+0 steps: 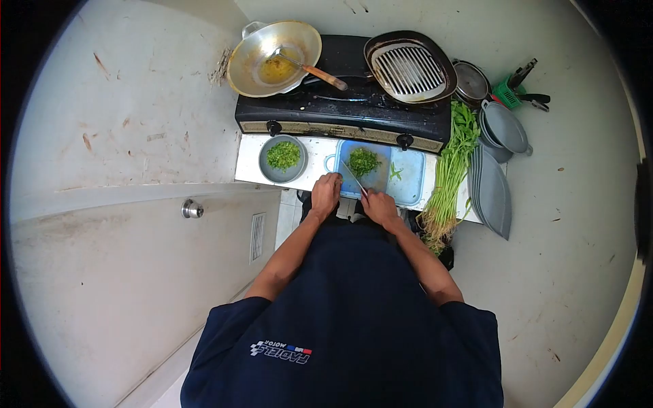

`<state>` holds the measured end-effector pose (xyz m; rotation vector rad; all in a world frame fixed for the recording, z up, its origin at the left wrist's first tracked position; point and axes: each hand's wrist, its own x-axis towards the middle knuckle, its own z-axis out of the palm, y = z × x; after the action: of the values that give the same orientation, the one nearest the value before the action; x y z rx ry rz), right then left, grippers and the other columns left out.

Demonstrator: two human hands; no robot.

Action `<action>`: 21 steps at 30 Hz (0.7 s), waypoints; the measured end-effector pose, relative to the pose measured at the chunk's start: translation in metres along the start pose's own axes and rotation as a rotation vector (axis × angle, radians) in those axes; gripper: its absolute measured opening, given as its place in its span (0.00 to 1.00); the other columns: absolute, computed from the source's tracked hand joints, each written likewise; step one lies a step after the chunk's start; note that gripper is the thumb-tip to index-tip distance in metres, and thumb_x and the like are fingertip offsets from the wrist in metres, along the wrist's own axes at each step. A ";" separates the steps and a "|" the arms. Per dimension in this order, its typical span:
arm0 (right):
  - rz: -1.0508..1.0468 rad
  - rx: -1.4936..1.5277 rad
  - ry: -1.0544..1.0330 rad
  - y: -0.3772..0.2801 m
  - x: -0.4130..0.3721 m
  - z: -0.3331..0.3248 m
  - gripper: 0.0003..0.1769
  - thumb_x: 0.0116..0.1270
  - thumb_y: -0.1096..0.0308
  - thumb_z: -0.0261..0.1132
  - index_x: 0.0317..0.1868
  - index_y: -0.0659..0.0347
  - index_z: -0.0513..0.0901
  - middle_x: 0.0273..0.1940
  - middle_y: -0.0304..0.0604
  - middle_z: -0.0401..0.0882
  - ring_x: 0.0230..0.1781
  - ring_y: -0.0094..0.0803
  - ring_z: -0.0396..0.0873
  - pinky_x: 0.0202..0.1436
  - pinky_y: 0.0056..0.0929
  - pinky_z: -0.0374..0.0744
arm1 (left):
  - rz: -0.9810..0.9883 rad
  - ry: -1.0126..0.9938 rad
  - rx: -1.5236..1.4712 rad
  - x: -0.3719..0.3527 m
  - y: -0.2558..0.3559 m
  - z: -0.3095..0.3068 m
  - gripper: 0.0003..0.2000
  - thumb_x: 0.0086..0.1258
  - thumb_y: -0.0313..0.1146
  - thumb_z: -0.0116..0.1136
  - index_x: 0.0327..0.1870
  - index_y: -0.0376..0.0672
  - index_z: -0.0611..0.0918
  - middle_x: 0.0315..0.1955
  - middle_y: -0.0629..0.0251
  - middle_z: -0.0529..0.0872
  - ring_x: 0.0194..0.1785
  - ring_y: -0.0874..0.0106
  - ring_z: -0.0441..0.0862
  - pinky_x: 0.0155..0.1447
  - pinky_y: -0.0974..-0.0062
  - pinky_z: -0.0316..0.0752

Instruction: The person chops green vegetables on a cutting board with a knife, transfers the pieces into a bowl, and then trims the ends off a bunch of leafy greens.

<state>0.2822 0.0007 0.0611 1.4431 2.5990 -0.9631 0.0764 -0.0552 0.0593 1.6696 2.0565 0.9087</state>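
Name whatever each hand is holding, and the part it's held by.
The right hand holds a knife by its handle. The left hand is curled by the blue cutting board; whether it grips anything cannot be told.

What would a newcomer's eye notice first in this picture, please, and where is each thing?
Probably first the long bundle of leafy greens toward the counter's right end, its roots hanging past the front edge. Next, the wide metal wok on the stove's left side, with a wooden-handled utensil in it. Then, at centre, the knife in the person's right grip, its blade beside chopped greens.
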 end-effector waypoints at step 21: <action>-0.096 -0.060 -0.036 -0.009 0.000 0.006 0.19 0.75 0.57 0.59 0.41 0.68 0.84 0.32 0.61 0.88 0.35 0.58 0.89 0.42 0.54 0.86 | 0.050 0.028 0.074 -0.004 -0.001 0.005 0.04 0.65 0.25 0.67 0.39 0.43 0.88 0.38 0.60 0.86 0.43 0.55 0.82 0.48 0.57 0.78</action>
<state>0.2736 -0.0060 0.0613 1.2860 2.6686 -0.9034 0.0798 -0.0575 0.0540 1.7625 2.0995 0.8875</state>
